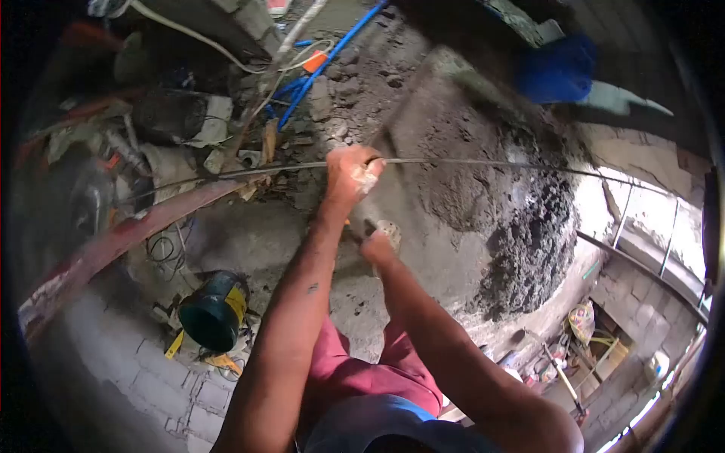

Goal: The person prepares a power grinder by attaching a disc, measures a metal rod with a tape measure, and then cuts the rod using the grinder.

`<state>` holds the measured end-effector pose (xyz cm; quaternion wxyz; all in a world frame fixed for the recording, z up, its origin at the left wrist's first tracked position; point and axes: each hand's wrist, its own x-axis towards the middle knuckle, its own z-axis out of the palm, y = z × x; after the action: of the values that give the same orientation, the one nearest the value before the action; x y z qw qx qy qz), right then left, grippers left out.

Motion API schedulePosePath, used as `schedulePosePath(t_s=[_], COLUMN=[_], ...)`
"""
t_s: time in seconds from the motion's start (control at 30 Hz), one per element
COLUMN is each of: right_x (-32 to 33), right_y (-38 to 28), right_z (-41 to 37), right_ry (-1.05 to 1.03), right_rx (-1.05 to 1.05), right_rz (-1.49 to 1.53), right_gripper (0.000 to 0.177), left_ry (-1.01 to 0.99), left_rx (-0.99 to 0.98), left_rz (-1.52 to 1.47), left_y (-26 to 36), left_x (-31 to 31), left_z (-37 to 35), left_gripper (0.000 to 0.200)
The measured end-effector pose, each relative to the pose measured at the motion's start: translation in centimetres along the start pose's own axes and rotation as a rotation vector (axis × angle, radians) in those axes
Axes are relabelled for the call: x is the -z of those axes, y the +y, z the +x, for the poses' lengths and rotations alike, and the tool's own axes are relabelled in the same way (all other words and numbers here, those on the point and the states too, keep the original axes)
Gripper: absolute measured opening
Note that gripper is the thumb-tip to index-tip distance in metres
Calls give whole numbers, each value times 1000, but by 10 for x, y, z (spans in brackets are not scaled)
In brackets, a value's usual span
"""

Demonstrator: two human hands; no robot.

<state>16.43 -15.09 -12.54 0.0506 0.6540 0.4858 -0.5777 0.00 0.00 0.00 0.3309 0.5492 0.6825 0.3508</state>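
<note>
My left hand (pixel 353 174) is stretched out ahead, closed around the shaft of a long-handled tool (pixel 402 113). That tool is smeared by motion, and I cannot tell what kind of head it has. Nearer to me, my right hand (pixel 380 248) is wrapped round the same tool, lower down. A thin rod (pixel 468 161) runs across the view and overlaps my left hand. Beyond and to the right of my hands, a heap of wet grey mortar (pixel 532 234) lies on the concrete floor (pixel 302 226).
On the left lie a dark green bucket (pixel 213 311), a long reddish beam (pixel 151 223) and mixed debris. Blue pipes (pixel 325 72) and rubble are at the top. A blue container (pixel 559 68) stands at upper right. At lower right, a hammer-like tool (pixel 560 370) leans near scattered items.
</note>
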Motion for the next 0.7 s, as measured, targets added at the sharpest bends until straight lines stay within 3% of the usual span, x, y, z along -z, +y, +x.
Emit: schedulePosePath(t_s=[0.03, 0.1, 0.17, 0.2, 0.27, 0.3, 0.37, 0.4, 0.53, 0.63, 0.7], right_x=[24, 129, 160, 176, 204, 211, 209, 205, 186, 182, 184], right_y=[-38, -128, -158, -173, -205, -201, -181, -198, -179, -188, -186], right_z=[-18, -73, -69, -72, -65, -51, -12, -22, 3, -5, 1], right_ry=[185, 338, 714, 722, 917, 912, 340, 254, 283, 291, 260], right_rx=[44, 247, 702, 692, 947, 960, 690, 535, 716, 687, 626], right_rz=[-159, 239, -170, -188, -675, -674, -654, -725, -536, -612, -545], right_gripper=[45, 32, 26, 26, 30, 30, 33, 27, 26, 24, 23], left_ry=[34, 77, 66, 17, -53, -93, -25, 39, 142, 169, 117], left_rx=[-17, -59, -56, -12, 33, 76, 61, 10, -127, -177, -111], left_rz=[34, -66, 16, 27, 34, 50, -67, -122, -12, 9, 58], left_y=[-2, 3, -2, -2, -7, -8, 0, -8, -28, -27, -21], left_x=[1, -14, -4, -1, -10, -7, -1, -6, -19, -15, -13], left_z=[-2, 11, 8, 2, 4, 2, -2, -4, -3, -5, -5], left_gripper=[17, 17, 19, 21, 24, 25, 27, 27, 23, 23, 24])
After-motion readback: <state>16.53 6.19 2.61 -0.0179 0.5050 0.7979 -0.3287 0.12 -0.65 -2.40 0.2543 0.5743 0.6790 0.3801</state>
